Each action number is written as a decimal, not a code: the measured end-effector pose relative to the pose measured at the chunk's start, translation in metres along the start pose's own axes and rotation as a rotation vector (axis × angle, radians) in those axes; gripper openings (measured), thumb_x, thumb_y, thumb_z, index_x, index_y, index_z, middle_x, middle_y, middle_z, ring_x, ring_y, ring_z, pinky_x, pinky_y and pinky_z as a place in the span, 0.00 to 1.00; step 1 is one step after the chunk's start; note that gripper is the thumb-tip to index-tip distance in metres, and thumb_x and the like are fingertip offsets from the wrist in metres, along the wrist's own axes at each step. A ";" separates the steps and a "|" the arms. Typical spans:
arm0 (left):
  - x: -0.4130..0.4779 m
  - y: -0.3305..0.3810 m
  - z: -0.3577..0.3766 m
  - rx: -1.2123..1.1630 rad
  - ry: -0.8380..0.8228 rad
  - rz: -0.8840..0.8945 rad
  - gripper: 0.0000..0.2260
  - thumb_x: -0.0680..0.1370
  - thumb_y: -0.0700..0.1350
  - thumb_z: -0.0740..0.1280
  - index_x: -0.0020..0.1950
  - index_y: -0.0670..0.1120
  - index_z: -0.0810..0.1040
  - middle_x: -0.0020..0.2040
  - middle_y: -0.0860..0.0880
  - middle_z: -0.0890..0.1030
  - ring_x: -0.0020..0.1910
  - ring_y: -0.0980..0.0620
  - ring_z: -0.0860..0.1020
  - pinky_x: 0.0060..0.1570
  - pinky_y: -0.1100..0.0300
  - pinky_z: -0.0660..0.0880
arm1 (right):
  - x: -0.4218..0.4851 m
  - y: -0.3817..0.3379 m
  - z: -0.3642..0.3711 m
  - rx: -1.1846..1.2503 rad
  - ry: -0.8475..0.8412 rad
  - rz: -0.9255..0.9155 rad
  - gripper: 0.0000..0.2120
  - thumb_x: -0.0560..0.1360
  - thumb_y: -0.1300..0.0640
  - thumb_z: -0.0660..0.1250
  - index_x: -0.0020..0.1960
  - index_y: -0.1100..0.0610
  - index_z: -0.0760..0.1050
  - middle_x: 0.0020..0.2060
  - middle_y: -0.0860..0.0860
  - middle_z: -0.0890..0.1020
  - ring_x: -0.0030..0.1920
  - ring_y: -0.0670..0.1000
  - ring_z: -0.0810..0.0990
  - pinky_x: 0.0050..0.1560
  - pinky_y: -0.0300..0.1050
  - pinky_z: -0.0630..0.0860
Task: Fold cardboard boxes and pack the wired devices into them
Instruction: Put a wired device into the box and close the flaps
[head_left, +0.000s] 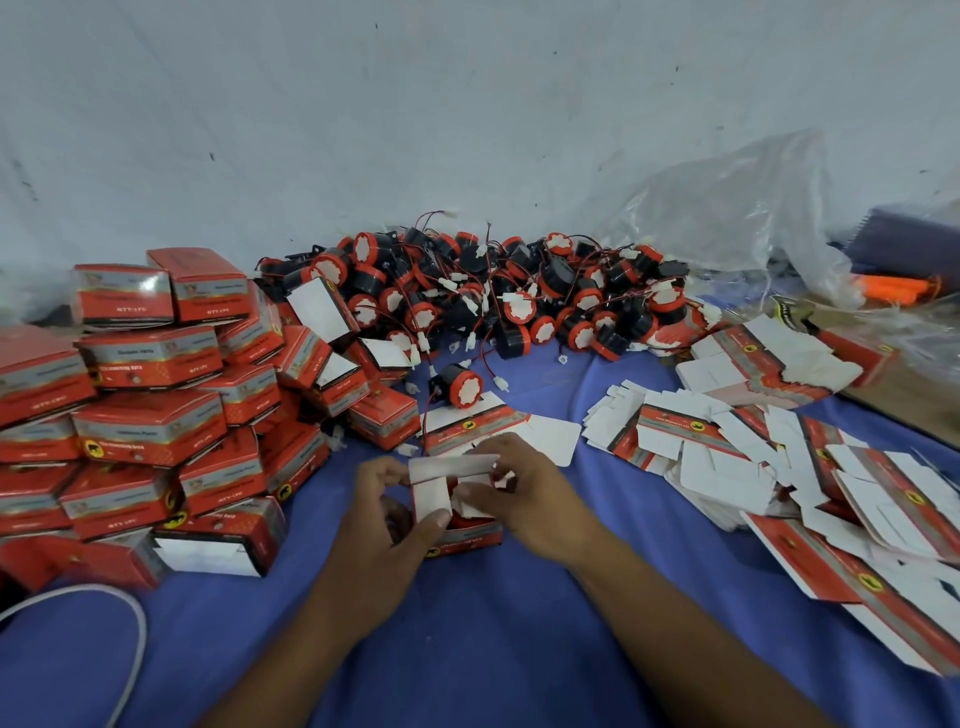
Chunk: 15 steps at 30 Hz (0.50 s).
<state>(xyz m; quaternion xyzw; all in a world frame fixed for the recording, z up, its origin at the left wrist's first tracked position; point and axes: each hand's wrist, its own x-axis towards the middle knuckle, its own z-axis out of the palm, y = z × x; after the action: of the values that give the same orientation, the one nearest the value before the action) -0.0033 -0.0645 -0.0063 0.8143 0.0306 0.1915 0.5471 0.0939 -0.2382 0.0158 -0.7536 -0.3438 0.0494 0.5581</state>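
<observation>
A small red cardboard box (467, 538) stands on the blue cloth in front of me, its white flaps up and something red showing inside. My left hand (387, 512) grips its left side, thumb on a white flap. My right hand (524, 493) holds the right side and pinches a flap. Behind it lies a flat box blank (498, 426) with one black-and-red wired device (457, 384) on it. A big heap of wired devices (498, 291) fills the back centre.
Several folded red boxes (150, 405) are stacked at the left. Flat box blanks (810, 457) are spread over the right. A clear plastic bag (727, 208) sits at the back right. A white cable (130, 618) curves at the lower left.
</observation>
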 end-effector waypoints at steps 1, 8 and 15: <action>0.000 -0.001 0.000 -0.036 0.000 -0.011 0.21 0.73 0.56 0.72 0.62 0.62 0.66 0.50 0.52 0.78 0.44 0.50 0.80 0.43 0.50 0.78 | 0.001 0.001 -0.002 -0.067 -0.014 -0.025 0.12 0.76 0.56 0.74 0.50 0.38 0.81 0.49 0.43 0.80 0.48 0.44 0.78 0.47 0.39 0.73; 0.004 -0.003 -0.004 0.065 -0.031 0.060 0.16 0.77 0.38 0.71 0.50 0.61 0.79 0.49 0.56 0.77 0.37 0.56 0.78 0.37 0.63 0.73 | -0.010 0.011 -0.017 -0.176 -0.246 -0.032 0.26 0.78 0.37 0.64 0.71 0.50 0.75 0.63 0.43 0.75 0.64 0.45 0.75 0.64 0.42 0.75; -0.001 -0.006 -0.008 0.051 -0.093 0.072 0.17 0.76 0.41 0.72 0.62 0.55 0.76 0.63 0.59 0.73 0.49 0.54 0.78 0.45 0.60 0.77 | -0.008 0.010 -0.014 -0.156 -0.191 -0.112 0.22 0.77 0.43 0.71 0.68 0.50 0.76 0.57 0.43 0.80 0.59 0.48 0.79 0.59 0.46 0.78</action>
<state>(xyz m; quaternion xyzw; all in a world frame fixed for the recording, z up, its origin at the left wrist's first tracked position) -0.0066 -0.0551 -0.0092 0.8366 -0.0193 0.1723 0.5196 0.0986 -0.2560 0.0101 -0.7661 -0.4400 0.0629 0.4642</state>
